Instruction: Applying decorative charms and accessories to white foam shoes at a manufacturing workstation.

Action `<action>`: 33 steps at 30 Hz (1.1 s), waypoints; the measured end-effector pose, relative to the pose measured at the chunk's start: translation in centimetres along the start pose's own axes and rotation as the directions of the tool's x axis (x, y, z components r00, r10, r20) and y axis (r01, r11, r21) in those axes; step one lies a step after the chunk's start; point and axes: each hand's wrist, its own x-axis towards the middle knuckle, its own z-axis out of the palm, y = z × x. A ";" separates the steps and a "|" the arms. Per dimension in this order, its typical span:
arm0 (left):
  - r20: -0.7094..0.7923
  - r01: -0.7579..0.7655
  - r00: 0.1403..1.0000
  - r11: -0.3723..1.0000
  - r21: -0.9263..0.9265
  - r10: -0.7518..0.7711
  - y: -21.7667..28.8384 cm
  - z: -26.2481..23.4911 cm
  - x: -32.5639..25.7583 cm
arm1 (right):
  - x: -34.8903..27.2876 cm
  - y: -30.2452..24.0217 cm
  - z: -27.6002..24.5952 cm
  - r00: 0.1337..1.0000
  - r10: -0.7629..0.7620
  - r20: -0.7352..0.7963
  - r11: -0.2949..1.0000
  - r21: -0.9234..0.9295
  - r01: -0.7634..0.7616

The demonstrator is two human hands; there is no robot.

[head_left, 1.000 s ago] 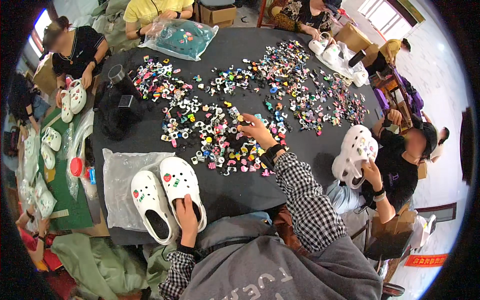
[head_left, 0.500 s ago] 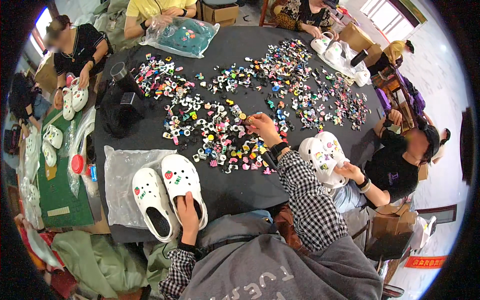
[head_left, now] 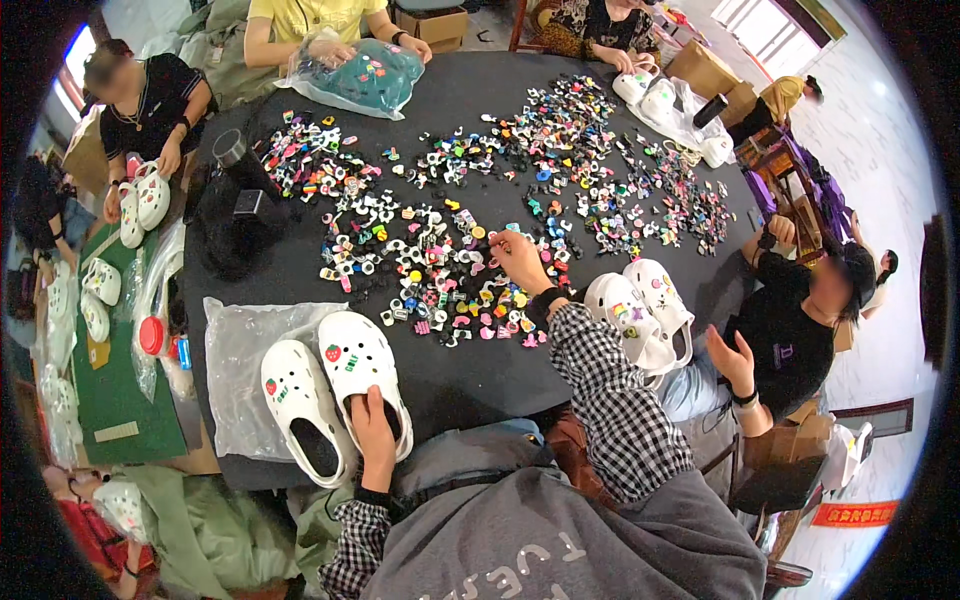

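Note:
Two white clogs stand side by side at the table's front left, toes pointing away from me. The left clog (head_left: pixel 303 410) and the right clog (head_left: pixel 350 345) each carry a strawberry charm and green letter charms. My left hand (head_left: pixel 373 435) is closed on the right clog at its foot opening, fingers reaching inside. Out over the heap of small colourful shoe charms (head_left: pixel 440 265) is my right hand (head_left: pixel 520 262), its fingertips pinched together. Whatever sits between those fingertips is too small to make out. A clear plastic bag (head_left: pixel 235 370) lies flat under and beside the clogs.
Another pair of decorated white clogs (head_left: pixel 640 318) stands right of my forearm, near a co-worker's raised open hand (head_left: pixel 735 362). A dark bottle (head_left: pixel 235 155) stands at the left. Across the table, a person handles a bagged green item (head_left: pixel 360 75). More clogs (head_left: pixel 718 150) lie far right.
My right hand has shifted slightly left and stays over the charms; the round charm seen in its fingertips earlier is no longer clearly visible. The right-hand co-worker has let go of the clogs.

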 end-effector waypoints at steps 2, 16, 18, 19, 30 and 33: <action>-0.015 0.001 1.000 0.999 -0.045 -0.002 -0.3 -0.1 0.1 | -0.9 -0.1 0.5 1.000 -0.011 -0.023 0.991 -0.137 0.008; 0.014 -0.065 0.998 0.993 0.103 0.064 -0.2 -0.4 0.0 | -2.3 -2.6 -0.6 0.961 -0.164 0.225 0.959 -0.194 0.209; 0.013 -0.066 0.998 0.993 0.100 0.065 -0.2 -0.4 0.0 | -2.0 -3.0 -0.8 0.965 -0.115 0.236 0.966 -0.199 0.164; 0.011 -0.067 0.998 0.993 0.097 0.067 -0.2 -0.5 0.1 | -1.8 -3.2 -1.0 0.967 -0.067 0.246 0.972 -0.204 0.119; -0.009 -0.018 1.000 0.999 0.036 0.018 -0.3 -0.3 0.0 | -0.7 -1.4 1.0 0.999 -0.009 0.050 0.950 -0.310 0.024; -0.014 0.005 1.000 1.000 0.010 -0.004 -0.8 -0.5 0.1 | -0.4 -1.4 1.5 0.999 -0.034 -0.028 0.957 -0.289 0.024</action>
